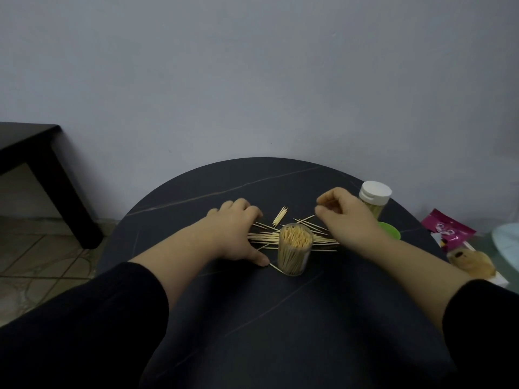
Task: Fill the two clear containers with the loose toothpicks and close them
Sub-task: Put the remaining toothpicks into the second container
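Observation:
An open clear container [295,249] stands upright on the round dark table [252,318], packed with toothpicks. Loose toothpicks [265,237] lie scattered behind and beside it. My left hand [238,231] rests palm down on the left end of the pile, fingers spread, thumb by a stray toothpick. My right hand [339,214] hovers curled over the right end, fingers pinched on a few toothpicks. The second clear container [373,199], with a white cap on, stands behind my right hand. A green lid [390,230] lies partly hidden by my right wrist.
A small bundle of toothpicks [280,216] lies apart at the back. Off the table's right edge are a pink packet [449,230] and a wrapped snack [471,262]. A black side table [36,153] stands at the left against the grey wall.

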